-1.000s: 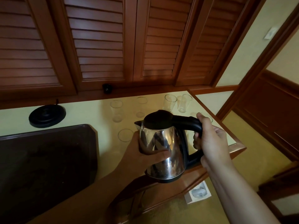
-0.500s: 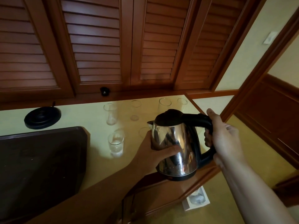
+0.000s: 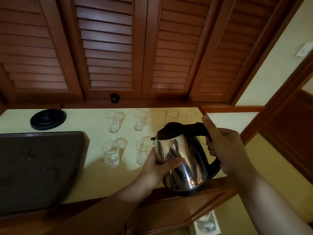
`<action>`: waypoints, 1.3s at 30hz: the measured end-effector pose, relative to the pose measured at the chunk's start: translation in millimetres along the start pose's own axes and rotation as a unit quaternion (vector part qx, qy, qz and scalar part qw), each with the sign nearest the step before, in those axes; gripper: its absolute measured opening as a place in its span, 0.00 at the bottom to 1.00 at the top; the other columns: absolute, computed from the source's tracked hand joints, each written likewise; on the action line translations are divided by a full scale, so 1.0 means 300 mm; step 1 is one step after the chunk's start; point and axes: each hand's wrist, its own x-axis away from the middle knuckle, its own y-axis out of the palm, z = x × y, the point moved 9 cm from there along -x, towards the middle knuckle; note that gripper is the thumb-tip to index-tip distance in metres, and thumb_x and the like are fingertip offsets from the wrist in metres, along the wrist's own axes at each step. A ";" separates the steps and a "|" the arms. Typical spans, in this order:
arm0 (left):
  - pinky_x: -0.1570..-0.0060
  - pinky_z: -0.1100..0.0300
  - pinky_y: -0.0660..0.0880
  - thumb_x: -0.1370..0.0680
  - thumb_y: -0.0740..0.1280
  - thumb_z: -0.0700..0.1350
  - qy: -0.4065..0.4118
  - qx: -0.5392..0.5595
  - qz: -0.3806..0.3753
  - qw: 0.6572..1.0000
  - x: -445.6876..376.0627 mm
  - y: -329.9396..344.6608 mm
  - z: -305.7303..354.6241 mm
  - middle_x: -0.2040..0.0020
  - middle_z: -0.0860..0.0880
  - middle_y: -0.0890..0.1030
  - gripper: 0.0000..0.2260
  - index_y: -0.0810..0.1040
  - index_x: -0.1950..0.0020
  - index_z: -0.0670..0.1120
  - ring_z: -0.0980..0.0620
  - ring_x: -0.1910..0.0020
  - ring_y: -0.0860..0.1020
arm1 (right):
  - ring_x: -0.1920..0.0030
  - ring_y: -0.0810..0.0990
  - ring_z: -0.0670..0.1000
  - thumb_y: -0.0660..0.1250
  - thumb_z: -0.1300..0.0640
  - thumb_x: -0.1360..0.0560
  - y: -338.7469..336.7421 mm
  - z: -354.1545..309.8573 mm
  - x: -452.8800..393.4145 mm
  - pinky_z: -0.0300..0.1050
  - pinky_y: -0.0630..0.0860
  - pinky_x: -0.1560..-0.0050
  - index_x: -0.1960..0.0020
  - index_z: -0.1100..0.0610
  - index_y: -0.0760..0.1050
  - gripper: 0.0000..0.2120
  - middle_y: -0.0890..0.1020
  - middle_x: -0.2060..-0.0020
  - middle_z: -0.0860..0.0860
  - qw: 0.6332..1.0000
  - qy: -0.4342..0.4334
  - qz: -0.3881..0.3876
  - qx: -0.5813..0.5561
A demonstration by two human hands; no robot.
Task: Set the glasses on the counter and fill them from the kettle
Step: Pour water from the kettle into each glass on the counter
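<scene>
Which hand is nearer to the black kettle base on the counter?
The left. The left hand holds the kettle body, on the side toward the base. The right hand grips the handle, farther right.

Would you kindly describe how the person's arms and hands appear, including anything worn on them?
Both forearms are bare as far as the picture shows, with no sleeves in view. The left hand and right hand wear no gloves, and no rings, watch or bracelets can be seen on the fingers or wrists.

A shiny silver kettle with black lid and handle, clear glasses, pale yellow counter, slatted reddish-brown shutters.
</scene>
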 end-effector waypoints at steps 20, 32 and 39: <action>0.43 0.58 0.82 0.28 0.77 0.51 -0.030 0.013 0.044 0.998 -0.037 0.005 -0.100 0.39 0.48 0.88 0.29 0.76 0.29 0.48 0.50 0.39 0.87 | 0.72 0.71 0.52 0.67 0.30 0.26 0.057 0.004 -0.135 0.52 0.72 0.57 0.64 0.65 0.80 0.35 0.73 0.77 0.50 0.992 -0.067 -0.085 0.066; 0.53 0.66 0.83 0.27 0.81 0.48 -0.046 0.031 0.034 0.998 -0.040 0.022 -0.110 0.45 0.50 0.90 0.30 0.74 0.29 0.45 0.54 0.45 0.88 | 0.71 0.72 0.51 0.67 0.29 0.27 0.059 0.015 -0.163 0.52 0.73 0.55 0.65 0.64 0.79 0.35 0.73 0.78 0.49 0.991 -0.074 -0.084 0.075; 0.48 0.60 0.84 0.33 0.80 0.54 -0.035 0.031 0.032 0.998 -0.051 0.016 -0.109 0.38 0.44 0.88 0.38 0.73 0.26 0.43 0.48 0.38 0.86 | 0.71 0.72 0.51 0.68 0.32 0.25 0.058 0.010 -0.161 0.53 0.72 0.54 0.64 0.65 0.79 0.34 0.73 0.79 0.48 0.990 -0.084 -0.089 0.068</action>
